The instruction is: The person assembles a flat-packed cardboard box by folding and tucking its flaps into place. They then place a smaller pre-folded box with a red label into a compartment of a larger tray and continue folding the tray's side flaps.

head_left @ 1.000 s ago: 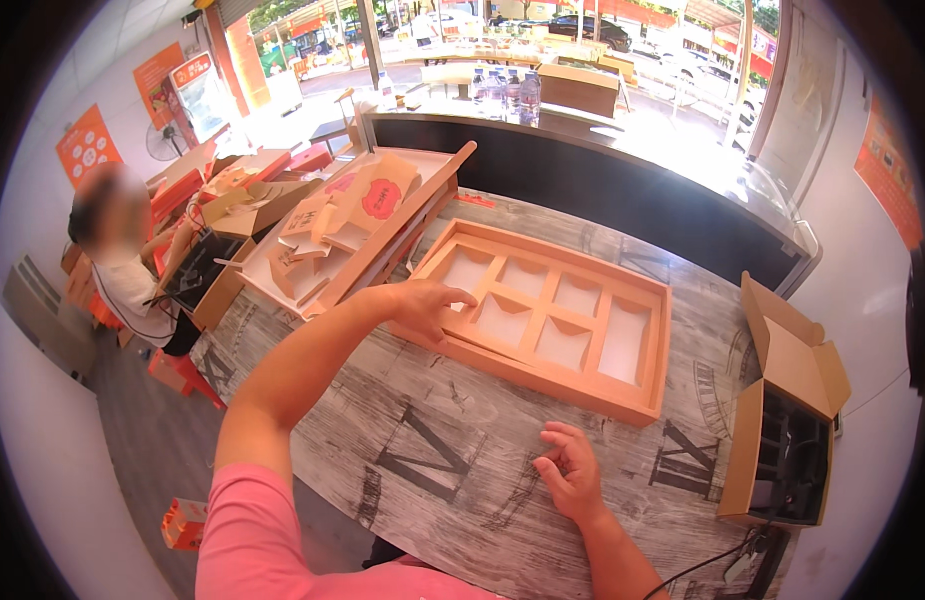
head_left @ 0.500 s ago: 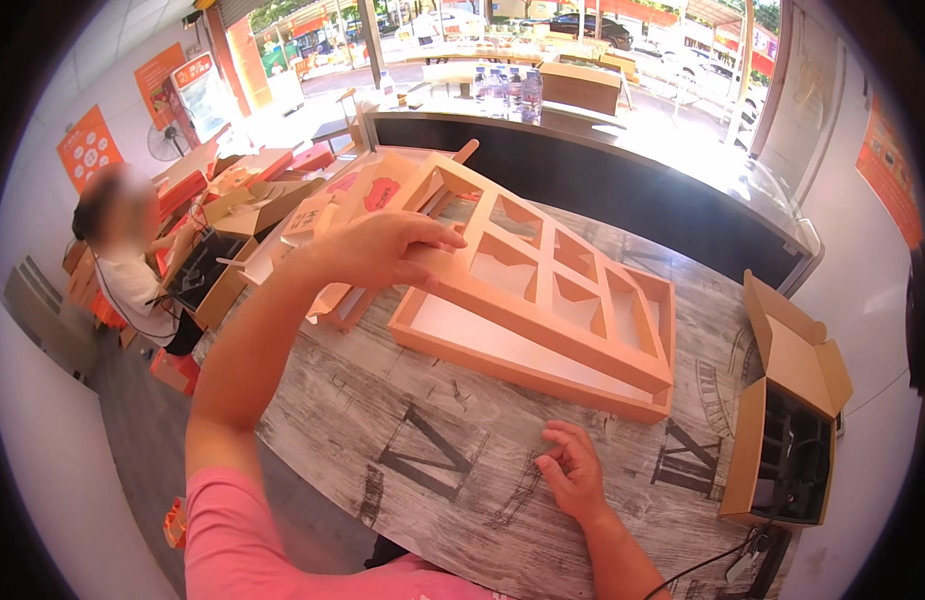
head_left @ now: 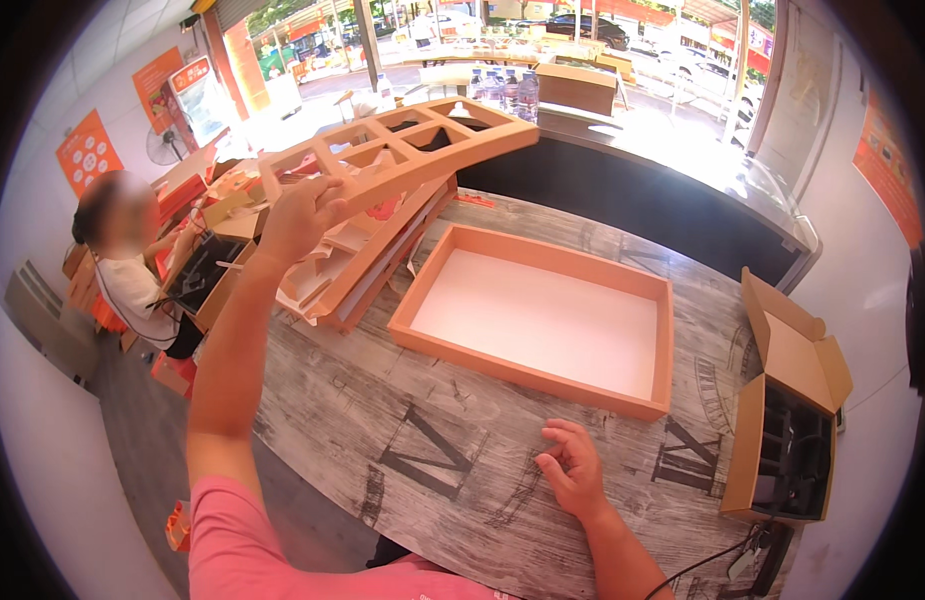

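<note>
– divider grid moved, right? head view.
– yep. half a second ago one end was still down in the shallow tray box; now it's fully out, up and over to the left. tray box hasn't shifted.
– left hand?
– raised, arm stretched out, fingers and thumb pinching the near-left edge of the grid. nothing else in it.
– grid flat or tilted?
– tilted, in the air, in line with the stack of trays at left. can't tell if it touches them. its far-right end overlaps the counter in view.
– right hand?
– same spot as before, low by the near edge of the table. fingers loosely curled, thumb apart, holding nothing. nearest thing is the tray box, not touching it. can't tell if it rests on the tabletop.
– tray box?
– on the table, upright, orange-brown walls, pale bare floor.
– rest?
– open cardboard box at right, dark stuff inside, lid up. bottles beyond the counter. another person at far left, beside piled boxes.
</note>
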A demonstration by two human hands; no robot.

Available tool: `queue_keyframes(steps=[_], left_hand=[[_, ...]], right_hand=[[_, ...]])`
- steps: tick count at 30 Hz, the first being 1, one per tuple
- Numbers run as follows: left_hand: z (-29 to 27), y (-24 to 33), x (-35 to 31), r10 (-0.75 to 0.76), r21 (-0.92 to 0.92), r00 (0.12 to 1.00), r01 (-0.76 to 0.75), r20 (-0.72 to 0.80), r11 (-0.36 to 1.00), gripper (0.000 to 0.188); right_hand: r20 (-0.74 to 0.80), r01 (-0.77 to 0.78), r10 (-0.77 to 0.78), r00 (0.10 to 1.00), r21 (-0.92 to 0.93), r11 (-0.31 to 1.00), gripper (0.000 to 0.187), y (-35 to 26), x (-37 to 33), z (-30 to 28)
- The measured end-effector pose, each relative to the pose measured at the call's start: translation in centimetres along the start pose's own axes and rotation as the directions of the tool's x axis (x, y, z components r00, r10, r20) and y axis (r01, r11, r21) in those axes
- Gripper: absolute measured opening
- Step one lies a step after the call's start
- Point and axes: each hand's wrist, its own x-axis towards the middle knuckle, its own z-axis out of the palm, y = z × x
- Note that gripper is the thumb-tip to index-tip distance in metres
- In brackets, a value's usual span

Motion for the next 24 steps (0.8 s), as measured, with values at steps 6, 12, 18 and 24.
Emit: queue_keyframes(steps=[6,12,18,24], left_hand=[[5.9,-7.2,-1.4,-0.187,0.217,0.982,0.185,-0.009,0.958,0.043],[6.0,-3.4,-3.5,0.061,0.039,0.99,-0.057,-0.125,0.998,0.028],[2.0,14.4,-7.7,0.442,-0.416,0.854,-0.52,-0.274,0.746,0.013],[-1.5,25.4,-12.3,0.581,-0.356,0.387,-0.918,-0.716,0.172,0.034]], right_hand=[[-0.001,-0.001,0.001,1.0,-0.004,1.0,0.037,0.1,0.0,-0.1],[0.032,-0.019,0.02,0.999,-0.037,0.999,0.037,-0.7,0.3,0.1],[0.029,-0.027,0.027,0.999,0.0,1.0,0.035,-0.6,-0.1,-0.2],[0.046,-0.068,0.067,0.997,0.024,0.997,0.037,-0.6,-0.3,-0.1]])
